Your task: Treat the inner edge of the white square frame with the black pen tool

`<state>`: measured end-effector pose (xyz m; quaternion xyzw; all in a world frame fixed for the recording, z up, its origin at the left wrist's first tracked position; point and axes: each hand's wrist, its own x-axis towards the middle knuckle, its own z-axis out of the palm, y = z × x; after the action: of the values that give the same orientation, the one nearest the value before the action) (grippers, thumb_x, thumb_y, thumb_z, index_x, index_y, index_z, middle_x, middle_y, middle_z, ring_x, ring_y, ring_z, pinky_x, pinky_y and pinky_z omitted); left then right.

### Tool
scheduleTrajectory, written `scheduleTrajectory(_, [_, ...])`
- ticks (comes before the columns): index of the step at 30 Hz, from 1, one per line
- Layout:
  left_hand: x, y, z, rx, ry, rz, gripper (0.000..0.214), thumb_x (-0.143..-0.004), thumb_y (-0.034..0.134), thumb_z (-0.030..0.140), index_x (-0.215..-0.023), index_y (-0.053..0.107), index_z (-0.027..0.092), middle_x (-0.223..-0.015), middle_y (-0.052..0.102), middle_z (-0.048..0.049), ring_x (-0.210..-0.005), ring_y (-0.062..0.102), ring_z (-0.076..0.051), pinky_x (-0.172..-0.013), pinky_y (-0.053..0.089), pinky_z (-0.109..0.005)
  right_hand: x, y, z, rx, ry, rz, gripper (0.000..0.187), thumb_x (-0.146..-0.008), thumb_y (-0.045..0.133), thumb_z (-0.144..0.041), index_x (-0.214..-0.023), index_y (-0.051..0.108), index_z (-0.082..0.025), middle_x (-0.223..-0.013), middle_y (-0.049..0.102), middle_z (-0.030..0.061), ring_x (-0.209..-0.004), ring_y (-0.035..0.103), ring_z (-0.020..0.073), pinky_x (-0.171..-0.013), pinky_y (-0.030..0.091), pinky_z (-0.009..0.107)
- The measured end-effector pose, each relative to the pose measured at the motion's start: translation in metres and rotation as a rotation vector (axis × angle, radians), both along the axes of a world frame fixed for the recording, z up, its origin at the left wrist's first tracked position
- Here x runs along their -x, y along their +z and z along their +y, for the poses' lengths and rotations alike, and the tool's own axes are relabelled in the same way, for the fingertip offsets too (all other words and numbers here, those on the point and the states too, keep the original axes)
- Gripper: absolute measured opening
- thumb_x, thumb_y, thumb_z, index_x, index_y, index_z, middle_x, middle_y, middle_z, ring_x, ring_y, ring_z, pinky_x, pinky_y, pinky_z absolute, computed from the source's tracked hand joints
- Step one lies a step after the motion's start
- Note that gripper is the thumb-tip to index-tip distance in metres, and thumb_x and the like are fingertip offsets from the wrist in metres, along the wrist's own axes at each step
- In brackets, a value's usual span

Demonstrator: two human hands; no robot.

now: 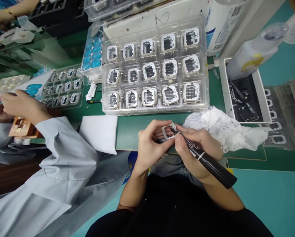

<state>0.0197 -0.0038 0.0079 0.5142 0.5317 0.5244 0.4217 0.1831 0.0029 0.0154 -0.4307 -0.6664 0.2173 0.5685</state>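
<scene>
The left hand (151, 144) pinches a small white square frame (169, 130) between thumb and fingertips, just in front of the clear blister tray (107, 79) and over the near edge of the green bench mat (130, 131). The right hand (199, 148) is closed around a black marker pen (206, 161), whose tip rests on the frame's top right corner.

The frame looks light and stiff, thin-walled moulded plastic with an open centre, so it is probably easy to crack or flex if squeezed across the opening. Its outer edges look like the safest hold, which is where the left fingers sit now. Its open face tilts up toward the camera; it is close to square, so no long axis stands out.

The pen is rigid, light and smooth-barrelled. Its long axis runs from the tip at the frame down and to the right, away from the tray, with the cap end past the right wrist.

The tray holds 15 similar frames in 3 rows of 5. A crumpled white cloth (223, 126) lies right of the tray's near corner. Left of the tray, a co-worker's sleeve (63, 164) crosses the bench.
</scene>
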Motion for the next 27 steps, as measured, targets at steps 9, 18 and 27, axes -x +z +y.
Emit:
scheduleTrajectory(9, [0.008, -0.001, 0.000, 0.097, -0.049, -0.146, 0.061, -0.075, 0.114, 0.033, -0.126, 0.082, 0.023, -0.111, 0.093, -0.0073, -0.102, 0.093, -0.025, -0.090, 0.077, -0.029, -0.001, 0.003, -0.005, 0.025, 0.016, 0.070, 0.021, -0.100, 0.087, -0.016, -0.111, 0.078, -0.031, -0.118, 0.092, 0.0034, -0.105, 0.093, 0.0323, -0.086, 0.082, 0.042])
scheduleTrajectory(18, [0.011, -0.001, 0.002, 0.102, -0.053, -0.138, 0.064, -0.074, 0.115, 0.032, -0.129, 0.084, 0.023, -0.114, 0.093, -0.0093, -0.102, 0.092, -0.025, -0.087, 0.076, -0.028, -0.003, -0.003, -0.006, 0.003, 0.034, 0.080, 0.022, -0.101, 0.086, -0.017, -0.114, 0.077, -0.032, -0.116, 0.092, 0.0028, -0.112, 0.092, 0.0335, -0.088, 0.082, 0.041])
scheduleTrajectory(27, [0.001, 0.005, -0.003, 0.105, 0.014, -0.039, 0.060, -0.076, 0.112, 0.035, -0.128, 0.086, 0.022, -0.099, 0.089, -0.0038, -0.072, 0.081, -0.014, -0.064, 0.067, -0.020, -0.001, -0.005, -0.006, 0.039, 0.037, 0.092, 0.017, -0.102, 0.086, -0.018, -0.112, 0.075, -0.026, -0.127, 0.091, 0.0075, -0.111, 0.092, 0.0305, -0.089, 0.080, 0.037])
